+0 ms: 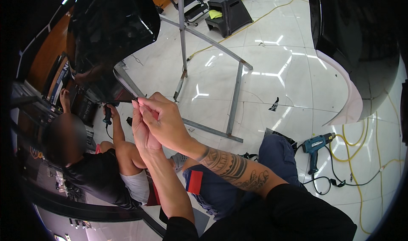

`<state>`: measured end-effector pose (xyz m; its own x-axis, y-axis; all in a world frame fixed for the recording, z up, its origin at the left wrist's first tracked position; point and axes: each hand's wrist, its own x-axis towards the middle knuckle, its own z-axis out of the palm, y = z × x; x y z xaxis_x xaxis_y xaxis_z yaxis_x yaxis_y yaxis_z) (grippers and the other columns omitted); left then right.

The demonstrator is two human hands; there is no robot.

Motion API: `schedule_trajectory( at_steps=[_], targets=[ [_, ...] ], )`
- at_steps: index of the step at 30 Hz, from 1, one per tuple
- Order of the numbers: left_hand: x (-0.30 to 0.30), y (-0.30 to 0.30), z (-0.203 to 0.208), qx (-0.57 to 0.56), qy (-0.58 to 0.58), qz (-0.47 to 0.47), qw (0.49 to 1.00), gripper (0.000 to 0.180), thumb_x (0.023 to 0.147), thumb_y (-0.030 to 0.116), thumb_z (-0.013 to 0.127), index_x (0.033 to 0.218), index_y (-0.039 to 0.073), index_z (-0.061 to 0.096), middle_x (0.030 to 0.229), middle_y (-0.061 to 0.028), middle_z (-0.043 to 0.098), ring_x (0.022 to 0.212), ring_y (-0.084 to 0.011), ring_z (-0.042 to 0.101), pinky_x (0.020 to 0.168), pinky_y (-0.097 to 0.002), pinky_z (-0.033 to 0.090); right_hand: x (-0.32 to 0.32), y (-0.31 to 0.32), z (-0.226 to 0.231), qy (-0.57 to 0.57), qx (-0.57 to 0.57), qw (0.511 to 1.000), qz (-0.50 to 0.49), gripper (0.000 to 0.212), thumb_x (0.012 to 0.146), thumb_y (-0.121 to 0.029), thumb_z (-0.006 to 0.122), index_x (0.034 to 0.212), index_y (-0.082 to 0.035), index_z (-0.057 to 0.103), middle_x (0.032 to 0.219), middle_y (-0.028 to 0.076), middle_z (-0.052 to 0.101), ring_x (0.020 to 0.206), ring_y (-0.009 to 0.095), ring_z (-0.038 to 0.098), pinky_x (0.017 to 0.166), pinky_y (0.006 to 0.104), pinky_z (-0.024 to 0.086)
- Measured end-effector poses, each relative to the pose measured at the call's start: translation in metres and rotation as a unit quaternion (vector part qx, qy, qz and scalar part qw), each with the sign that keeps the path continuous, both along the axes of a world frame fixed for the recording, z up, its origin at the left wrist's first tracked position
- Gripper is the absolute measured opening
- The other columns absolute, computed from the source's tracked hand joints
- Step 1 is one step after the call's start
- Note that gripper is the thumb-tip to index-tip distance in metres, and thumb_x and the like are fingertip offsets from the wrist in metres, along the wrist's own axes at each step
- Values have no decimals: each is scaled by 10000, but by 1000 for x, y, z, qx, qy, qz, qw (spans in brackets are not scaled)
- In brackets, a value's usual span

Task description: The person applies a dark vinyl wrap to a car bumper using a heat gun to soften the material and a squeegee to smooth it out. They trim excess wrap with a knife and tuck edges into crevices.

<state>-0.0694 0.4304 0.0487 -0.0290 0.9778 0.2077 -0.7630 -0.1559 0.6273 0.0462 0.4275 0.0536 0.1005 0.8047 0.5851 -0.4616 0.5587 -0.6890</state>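
Observation:
My hands meet at the lower corner of a glossy black panel (114, 28), shaped like a vehicle body part. My left hand (144, 130) points upward, with its thumb and fingers pinched together. Over it comes my right hand (163, 118), fingers also closed in a pinch, its tips beside the left ones. Between the fingertips is a thin black strip (134, 99), which runs along the panel's edge. Whether it is film or part of the panel I cannot tell.
A co-worker (93, 173) sits at the left, holding a heat gun (108, 115) under the panel. A metal frame (233, 101) stands ahead. Another heat gun (315, 149) lies right, near a yellow cord (361, 169). A black step stool (227, 14) and dark curved panel (361, 41) are beyond.

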Motion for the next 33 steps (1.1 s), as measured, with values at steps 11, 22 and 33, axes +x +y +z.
schedule_trajectory(
  at_steps=[11,22,33],
  targets=[
    [11,-1,5,19,-20,33,999,262,1016,236,512,1105,4,595,1065,-86,632,981,-175,599,906,-339,505,1,18,8,9,-12,999,48,191,839,-36,589,982,36,693,873,185,649,732,283,635,674,334,489],
    [10,-6,16,27,34,-24,999,266,1014,255,517,1015,-3,582,949,-63,593,771,-132,520,688,-262,460,46,27,-49,141,-228,937,226,368,923,-119,561,1245,57,590,839,4,579,589,30,430,476,199,326],
    [25,-1,12,78,-25,-9,997,221,1014,200,512,1066,-9,562,991,-93,600,873,-144,576,742,-252,487,52,15,-94,48,-257,943,205,386,912,-113,556,1245,81,583,823,9,569,569,36,428,477,194,321]
  ],
)
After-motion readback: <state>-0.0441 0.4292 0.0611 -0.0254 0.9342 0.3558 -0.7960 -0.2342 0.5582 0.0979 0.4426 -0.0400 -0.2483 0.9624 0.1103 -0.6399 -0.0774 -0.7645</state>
